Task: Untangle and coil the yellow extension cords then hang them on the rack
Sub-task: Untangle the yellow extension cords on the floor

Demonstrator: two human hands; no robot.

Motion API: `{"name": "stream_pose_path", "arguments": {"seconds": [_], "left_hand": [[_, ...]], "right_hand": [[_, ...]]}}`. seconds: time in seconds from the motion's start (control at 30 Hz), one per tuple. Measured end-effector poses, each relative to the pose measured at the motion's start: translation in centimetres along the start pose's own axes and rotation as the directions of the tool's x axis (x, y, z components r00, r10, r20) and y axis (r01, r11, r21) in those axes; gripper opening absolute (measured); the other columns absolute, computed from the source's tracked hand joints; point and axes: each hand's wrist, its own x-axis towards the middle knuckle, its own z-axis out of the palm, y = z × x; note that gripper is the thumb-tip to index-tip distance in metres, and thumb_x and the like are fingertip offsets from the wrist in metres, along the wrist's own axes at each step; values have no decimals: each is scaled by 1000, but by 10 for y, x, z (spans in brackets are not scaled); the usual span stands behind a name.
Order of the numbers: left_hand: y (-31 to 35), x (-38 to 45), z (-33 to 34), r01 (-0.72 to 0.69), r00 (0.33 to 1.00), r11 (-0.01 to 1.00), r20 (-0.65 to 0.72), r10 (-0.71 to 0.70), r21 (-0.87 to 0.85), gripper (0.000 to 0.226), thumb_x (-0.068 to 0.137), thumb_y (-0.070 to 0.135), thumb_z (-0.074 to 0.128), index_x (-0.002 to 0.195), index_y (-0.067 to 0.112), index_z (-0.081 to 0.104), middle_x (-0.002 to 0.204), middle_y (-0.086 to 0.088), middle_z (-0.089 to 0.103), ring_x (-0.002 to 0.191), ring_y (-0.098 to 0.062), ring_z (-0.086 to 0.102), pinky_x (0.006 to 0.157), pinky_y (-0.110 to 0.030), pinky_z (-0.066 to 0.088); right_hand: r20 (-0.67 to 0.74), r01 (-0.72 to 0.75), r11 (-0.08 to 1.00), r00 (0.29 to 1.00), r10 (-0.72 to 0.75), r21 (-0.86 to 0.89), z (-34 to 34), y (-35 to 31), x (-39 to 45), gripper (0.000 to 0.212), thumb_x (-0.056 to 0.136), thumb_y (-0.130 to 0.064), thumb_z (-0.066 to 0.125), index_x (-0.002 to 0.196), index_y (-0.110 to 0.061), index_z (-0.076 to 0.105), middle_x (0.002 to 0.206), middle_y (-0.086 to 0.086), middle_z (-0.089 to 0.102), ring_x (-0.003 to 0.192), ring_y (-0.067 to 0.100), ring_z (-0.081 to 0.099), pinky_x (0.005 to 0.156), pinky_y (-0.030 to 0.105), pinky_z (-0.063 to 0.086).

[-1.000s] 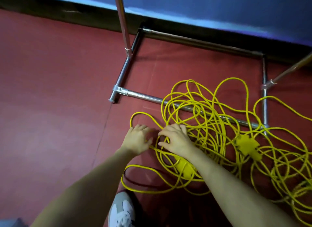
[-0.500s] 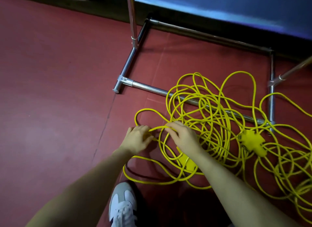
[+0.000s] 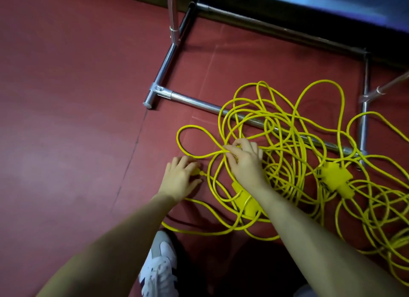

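A tangle of yellow extension cords [image 3: 287,142] lies on the red floor, draped over the chrome base bar of the rack [image 3: 199,104]. My left hand [image 3: 180,177] grips a yellow plug end of a cord at the tangle's left edge. My right hand [image 3: 245,159] pinches a strand where a loop crosses, just right of the left hand. One yellow socket block [image 3: 245,201] lies partly under my right wrist. A second socket block [image 3: 336,178] lies to the right.
The rack's upright pole [image 3: 173,20] rises at the back left, another angled pole [image 3: 389,84] at the right. A dark baseboard and blue wall [image 3: 332,7] run behind. My white and grey shoe [image 3: 159,268] stands near the cords' front loop.
My right hand moved up and pinched a strand at the loop crossing. My left hand drew back slightly with the plug end in it. The view shifted closer.
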Motion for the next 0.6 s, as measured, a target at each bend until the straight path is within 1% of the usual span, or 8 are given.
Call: {"name": "stream_pose_path", "arguments": {"seconds": [0.07,0.1,0.17,0.27,0.37,0.43,0.53,0.6], "left_hand": [[-3,1,4,-16,1000,999,-25,17,30,31,70,30,70,99,17,70,93,-4,65,80,-34,60,61,-38,46],[-3,2,3,-36,998,998,-58,38,50,26,75,31,61,95,17,71,89,-2,65,75,-31,61,60,-37,46],[-3,5,-4,-75,987,995,-138,83,63,31,80,34,48,93,18,71,86,-1,65,71,-27,60,62,-35,42],[1,10,-28,-198,954,979,-218,206,57,29,84,36,49,103,21,66,91,-1,65,78,-19,52,66,-32,32],[10,18,-63,-291,911,953,-280,302,81,24,85,36,51,105,23,55,95,-1,67,82,-19,53,70,-33,34],[21,24,-91,-318,884,946,-341,318,58,24,85,34,52,106,24,51,98,0,68,86,-16,52,73,-32,32],[43,32,-138,-341,847,940,-426,317,23,25,87,37,55,108,24,54,101,3,68,87,-14,59,76,-31,32],[63,39,-172,-370,817,929,-474,327,3,28,88,40,56,107,20,58,100,4,68,87,-12,59,77,-29,31]], "right_hand": [[7,79,997,997,-79,-20,5,3,-5,23,82,-23,61,102,-22,73,103,3,61,98,21,45,81,33,27],[12,109,994,994,-108,-28,5,4,-7,23,83,-24,60,103,-22,72,104,3,61,99,19,43,82,32,26],[17,148,988,989,-148,-39,3,3,-11,25,84,-28,59,105,-23,71,106,0,62,102,16,42,84,32,24],[23,165,986,986,-165,-17,-9,0,-13,32,85,-38,51,107,-26,70,111,-2,63,107,14,43,88,33,23],[78,200,979,976,-203,45,-29,-12,-10,37,83,-44,49,109,-27,69,111,-6,64,108,10,42,85,26,17],[107,214,973,969,-222,85,-47,-25,-9,41,81,-48,50,109,-25,69,110,-7,65,108,8,42,81,22,13],[146,140,982,976,-159,128,-72,-46,-6,43,79,-45,58,112,-19,67,111,-5,65,110,11,46,84,22,14],[127,22,976,991,-50,215,-93,-60,0,28,83,-35,65,104,-17,68,101,-1,68,102,17,54,89,26,22]]}}
